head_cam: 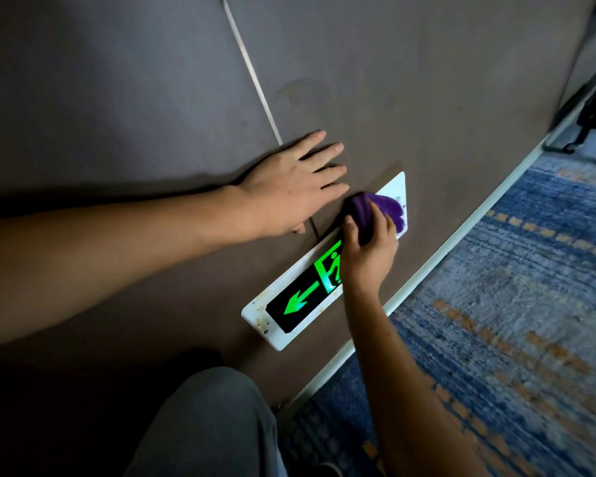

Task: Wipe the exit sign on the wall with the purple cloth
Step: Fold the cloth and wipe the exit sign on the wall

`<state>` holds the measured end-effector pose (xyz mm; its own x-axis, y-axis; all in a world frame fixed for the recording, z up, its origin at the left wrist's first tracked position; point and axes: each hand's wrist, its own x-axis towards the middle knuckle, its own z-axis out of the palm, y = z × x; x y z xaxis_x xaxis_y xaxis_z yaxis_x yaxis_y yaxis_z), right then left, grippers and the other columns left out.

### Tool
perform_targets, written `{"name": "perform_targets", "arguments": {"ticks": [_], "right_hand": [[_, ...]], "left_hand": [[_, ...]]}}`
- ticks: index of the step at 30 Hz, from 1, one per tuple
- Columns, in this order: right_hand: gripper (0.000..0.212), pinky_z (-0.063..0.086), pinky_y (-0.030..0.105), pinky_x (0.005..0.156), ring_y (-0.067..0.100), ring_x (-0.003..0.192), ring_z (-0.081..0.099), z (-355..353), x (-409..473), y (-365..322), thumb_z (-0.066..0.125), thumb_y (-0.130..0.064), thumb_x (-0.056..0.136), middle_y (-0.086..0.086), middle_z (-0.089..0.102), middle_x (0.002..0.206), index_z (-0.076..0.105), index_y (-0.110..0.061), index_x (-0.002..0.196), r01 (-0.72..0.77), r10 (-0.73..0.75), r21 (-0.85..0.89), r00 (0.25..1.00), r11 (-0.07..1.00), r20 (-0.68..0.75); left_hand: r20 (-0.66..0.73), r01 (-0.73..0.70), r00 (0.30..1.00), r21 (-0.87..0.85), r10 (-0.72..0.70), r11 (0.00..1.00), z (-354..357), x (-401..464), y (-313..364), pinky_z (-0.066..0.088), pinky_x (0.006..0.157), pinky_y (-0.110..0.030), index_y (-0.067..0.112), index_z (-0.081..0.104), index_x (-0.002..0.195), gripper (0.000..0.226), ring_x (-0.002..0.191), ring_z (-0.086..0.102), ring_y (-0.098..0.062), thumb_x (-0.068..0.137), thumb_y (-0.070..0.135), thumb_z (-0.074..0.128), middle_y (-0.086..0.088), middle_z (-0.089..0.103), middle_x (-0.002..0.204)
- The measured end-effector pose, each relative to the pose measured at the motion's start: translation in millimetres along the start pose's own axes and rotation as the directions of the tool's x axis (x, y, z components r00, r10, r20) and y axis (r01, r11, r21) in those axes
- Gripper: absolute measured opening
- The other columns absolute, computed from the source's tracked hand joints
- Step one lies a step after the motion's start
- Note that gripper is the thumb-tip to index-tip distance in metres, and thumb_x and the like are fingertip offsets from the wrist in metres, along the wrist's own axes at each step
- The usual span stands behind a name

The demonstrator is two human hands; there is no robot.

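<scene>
Bunched purple cloth [386, 210] is clamped in right hand [369, 249] at far end of white-framed green-lit exit sign [303, 297]; left hand [289, 194] is spread flat beside it; firm overlapping strokes toward the speckled arrow end are advised.

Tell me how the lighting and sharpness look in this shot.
Head view: dim overall, the exit sign glowing green as the brightest spot; deep shadow under the left forearm; carpet at the right edge smeared by blur; wide-angle lens bends the wall lines.
</scene>
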<state>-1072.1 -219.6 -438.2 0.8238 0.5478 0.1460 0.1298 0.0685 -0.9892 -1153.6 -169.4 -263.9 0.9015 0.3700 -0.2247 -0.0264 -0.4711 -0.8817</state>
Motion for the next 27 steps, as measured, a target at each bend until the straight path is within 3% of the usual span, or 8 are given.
{"name": "perform_targets", "arguments": {"ticks": [11,15,19,22,27], "right_hand": [[0.046,0.042,0.043,0.109,0.032,0.129,0.052,25.7,-122.5,4.9,0.074,-0.031,0.092,0.011,0.060,0.140,0.066,-0.025,0.137,0.046,-0.044,-0.037,0.998,0.998,0.044],[0.047,0.045,0.046,0.111,0.034,0.130,0.055,8.5,-97.1,3.4,0.072,-0.033,0.094,0.011,0.062,0.141,0.063,-0.019,0.138,0.052,-0.051,-0.014,0.994,0.999,0.096],[0.048,0.044,0.032,0.110,0.021,0.129,0.059,-12.9,-45.4,-3.5,0.068,-0.037,0.095,0.002,0.065,0.140,0.062,-0.022,0.140,-0.014,0.018,0.093,0.999,0.996,-0.035],[0.050,0.043,0.028,0.108,0.018,0.129,0.059,-12.9,-20.1,-7.4,0.068,-0.044,0.095,0.000,0.065,0.140,0.061,-0.026,0.142,-0.042,0.044,0.125,0.999,0.991,-0.010],[0.045,0.043,0.034,0.110,0.021,0.134,0.053,16.3,-36.2,-7.7,0.056,-0.054,0.099,0.004,0.061,0.141,0.066,-0.030,0.136,-0.040,0.048,0.156,0.998,0.987,-0.048]], "left_hand": [[-0.024,0.083,0.996,-0.004,-0.083,0.997,-12.4,-34.2,-9.6,0.003,0.126,-0.061,0.027,0.040,0.154,0.086,0.157,0.008,-0.041,0.083,0.070,0.063,-0.010,0.025,0.168],[-0.004,0.086,0.996,0.030,-0.086,0.996,-13.3,-46.3,-7.8,0.005,0.126,-0.062,0.029,0.030,0.159,0.092,0.158,0.006,-0.041,0.084,0.076,0.055,-0.010,0.022,0.170],[0.000,0.089,0.996,0.013,-0.089,0.996,-16.2,-48.1,0.6,0.006,0.125,-0.063,0.029,0.032,0.159,0.092,0.157,0.007,-0.041,0.084,0.079,0.049,-0.010,0.023,0.169],[0.011,0.055,0.998,-0.013,-0.055,0.998,-14.5,-56.4,-0.9,0.004,0.125,-0.062,0.029,0.038,0.156,0.087,0.158,0.006,-0.041,0.086,0.079,0.047,-0.009,0.024,0.169],[0.012,0.015,1.000,0.016,-0.015,1.000,-7.3,-77.2,4.2,0.003,0.125,-0.062,0.025,0.038,0.157,0.089,0.158,0.002,-0.042,0.089,0.083,0.028,-0.010,0.020,0.170]]}}
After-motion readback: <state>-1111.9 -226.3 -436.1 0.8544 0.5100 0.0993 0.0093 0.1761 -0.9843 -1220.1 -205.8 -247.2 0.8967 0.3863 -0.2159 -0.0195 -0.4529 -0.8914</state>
